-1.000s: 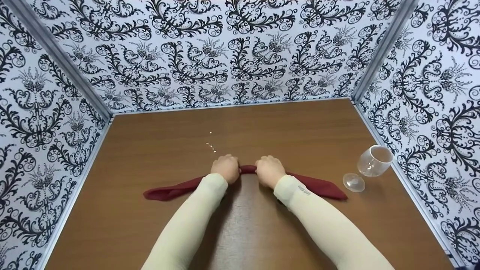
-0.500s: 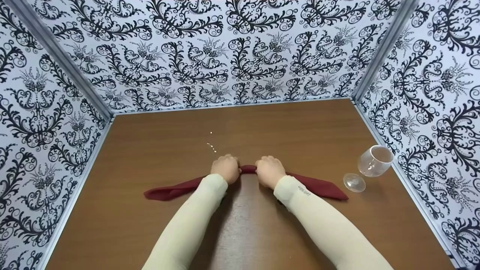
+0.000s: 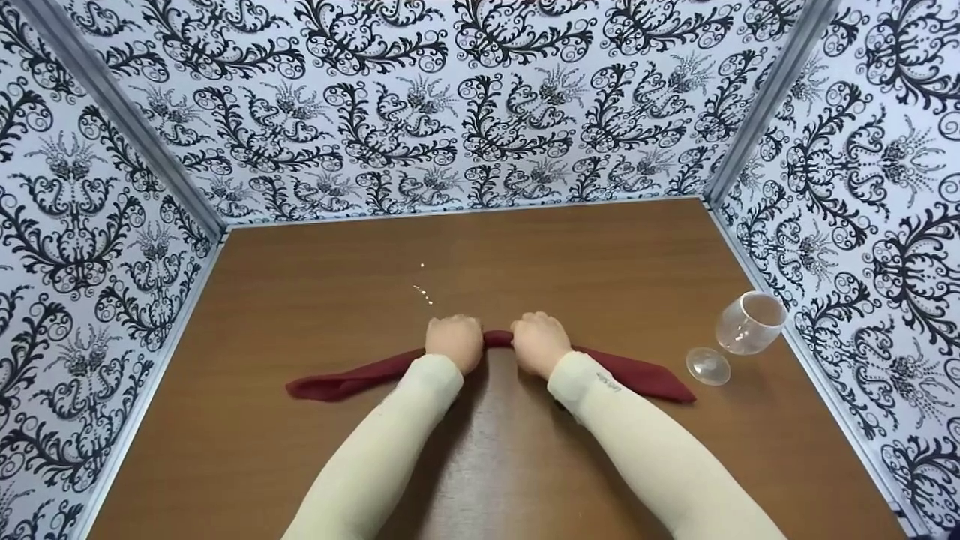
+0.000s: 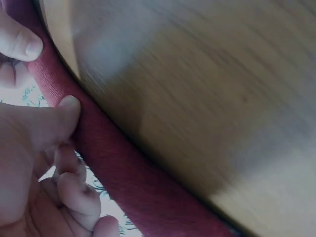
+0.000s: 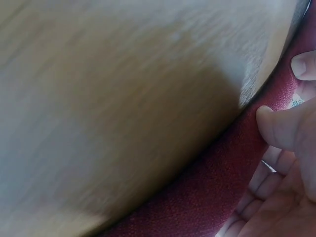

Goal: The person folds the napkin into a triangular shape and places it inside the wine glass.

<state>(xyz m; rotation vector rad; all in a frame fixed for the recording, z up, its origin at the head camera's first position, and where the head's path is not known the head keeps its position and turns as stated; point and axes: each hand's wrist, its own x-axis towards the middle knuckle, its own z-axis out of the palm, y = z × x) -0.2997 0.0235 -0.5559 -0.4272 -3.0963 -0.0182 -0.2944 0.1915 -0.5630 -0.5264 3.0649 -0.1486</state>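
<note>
A dark red cloth (image 3: 634,373), folded or rolled into a long narrow strip, lies across the wooden table in a shallow arch. Both hands are at its middle, a short stretch of cloth showing between them. My left hand (image 3: 455,344) grips it just left of centre; in the left wrist view the thumb (image 4: 69,111) presses the near side of the cloth, fingers curled behind. To the right of centre, my right hand (image 3: 540,343) pinches the cloth, its thumb (image 5: 266,123) on the near side in the right wrist view. Both loose ends spread outward, flatter and wider.
A clear stemmed glass (image 3: 750,322) stands at the right, near the cloth's right end and the table's right edge. Small white specks (image 3: 423,292) dot the table (image 3: 315,285) beyond the left hand. Patterned panels (image 3: 502,112) wall the back and both sides.
My left hand has shifted slightly right and toward me along the cloth, its fingers more closely bunched. The right hand, the cloth and the glass look unmoved.
</note>
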